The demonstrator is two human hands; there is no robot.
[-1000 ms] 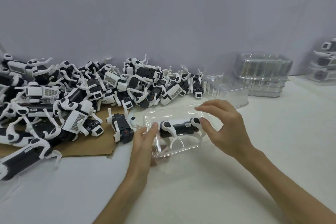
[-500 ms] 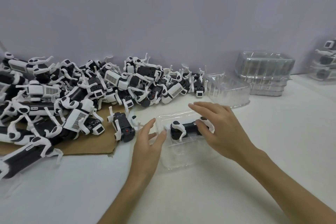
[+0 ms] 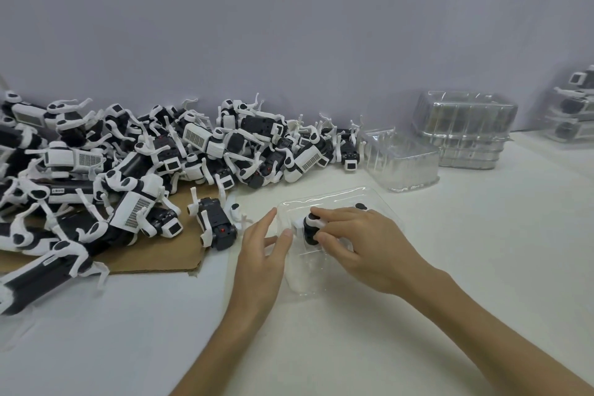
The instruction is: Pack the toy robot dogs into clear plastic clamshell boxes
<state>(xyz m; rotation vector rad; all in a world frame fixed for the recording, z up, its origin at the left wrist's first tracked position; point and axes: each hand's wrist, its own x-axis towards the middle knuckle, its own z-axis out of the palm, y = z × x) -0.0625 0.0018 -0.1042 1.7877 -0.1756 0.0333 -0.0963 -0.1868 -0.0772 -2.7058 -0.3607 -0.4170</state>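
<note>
So the toy robot dog (image 3: 309, 228) is sitting down inside the open clamshell box (image 3: 324, 202), which is on the white worktop (image 3: 482, 251) right in front of the person. The right hand (image 3: 363, 244) is on top of it, fingers (image 3: 334, 212) curled over the dog's body and the thumb tucked in against its near side, so it's properly gripping the dog, and most of the toy is hidden under that hand. The left hand (image 3: 260, 264) is just beside the box's left edge with its fingers pretty much straight and relaxed, not wrapped round anything; the thumb tip looks like it's touching the plastic wall, while the index finger points up past the corner. Off to the left there's a big pile of toy dogs (image 3: 160, 154) in black and white, heaped against the grey wall (image 3: 289, 26) and partly lying on a cardboard sheet (image 3: 167, 254). One loose dog (image 3: 213, 225) lies belly-up at the cardboard's edge, near the left hand but not touching it. Behind the box, an empty clear box (image 3: 401, 157) sits near the end of the pile, and further right is a stack of clear boxes (image 3: 466, 128). At the far right edge are some packed boxes (image 3: 575, 112) with dogs in them, a bit blurry.
</note>
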